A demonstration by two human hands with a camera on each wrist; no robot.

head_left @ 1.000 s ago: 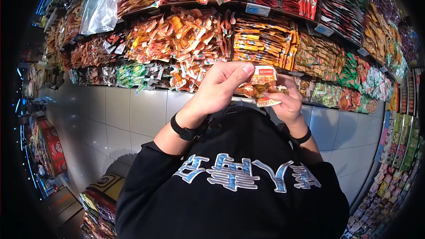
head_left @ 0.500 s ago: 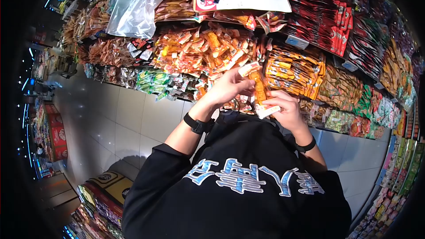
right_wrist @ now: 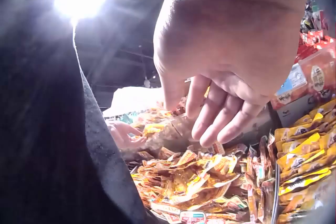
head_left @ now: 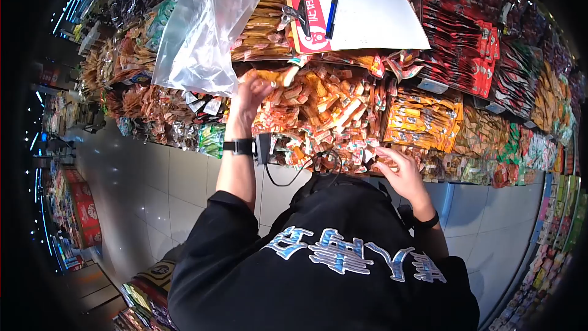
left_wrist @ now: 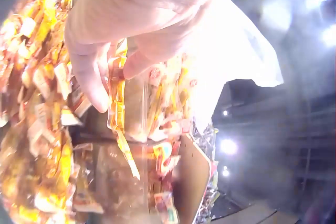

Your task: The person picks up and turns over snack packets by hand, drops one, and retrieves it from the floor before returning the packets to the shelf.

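My left hand (head_left: 248,98) pinches an orange-yellow snack packet (left_wrist: 119,108) between thumb and fingers, just below and right of a clear plastic bag (head_left: 199,34). In the left wrist view the narrow packet hangs lengthwise from the fingertips, with the shelf edge behind it. Under and beside this hand lies a heap of similar small packets (head_left: 331,104). Nothing is held by my right hand (head_left: 405,175), which hovers near the front edge of the heap. Its fingers are loosely bent in the right wrist view, over the packets.
A clipboard with white paper (head_left: 380,18) and a blue pen (head_left: 332,15) lies across the upper shelf. Yellow packets (head_left: 419,119) fill the bin to the right, red packets (head_left: 456,55) the one above. Tiled floor (head_left: 150,178) shows at left.
Both hands held the packet at first, turning it. Now the left hand has carried it up and left toward the plastic bag. The right hand has let go and stays low.
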